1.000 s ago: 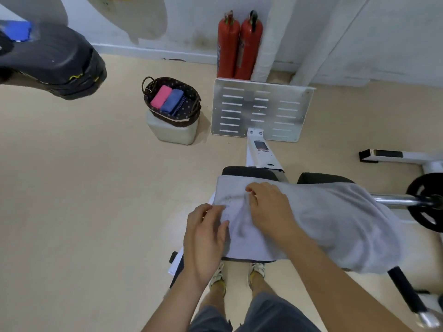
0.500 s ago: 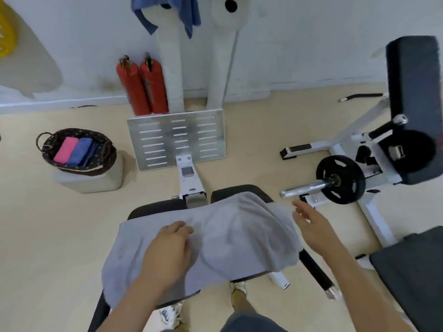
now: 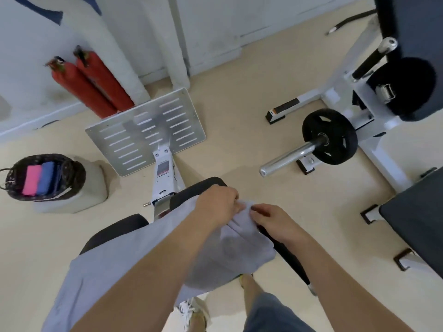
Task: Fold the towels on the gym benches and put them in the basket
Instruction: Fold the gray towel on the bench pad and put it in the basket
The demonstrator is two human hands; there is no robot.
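Both grips meet on one end of the grey towel (image 3: 235, 255). The left grip (image 3: 217, 203) pinches the bunched edge with curled fingers. The right grip (image 3: 271, 221), just beside it at 3 o'clock, nips the same edge between thumb and forefinger.

From there the towel runs back toward 7 o'clock under the left forearm. It lies draped over the black pads of the table (image 3: 187, 191), and its near side hangs off the table's edge.

This looks like the start of the first fold, with the short end gathered and nothing yet doubled over. The next move calls for lifting that end with both grips, keeping it taut, and carrying it toward 7 o'clock until it lies square on the opposite end.

The overhanging side could drag the cloth off the pads if the pull is uneven.

The basket (image 3: 76, 178) sits at 9 o'clock on a pale block (image 3: 79, 202), well apart across bare floor. It holds a folded pink towel (image 3: 31, 179) and a blue towel (image 3: 46, 177), with dark lining showing beside them.

A slotted footplate (image 3: 146, 133) stands at 11 o'clock, and a weight plate (image 3: 329, 137) on its chrome bar (image 3: 287, 156) at 1 o'clock. Both are clear of the fold's path.
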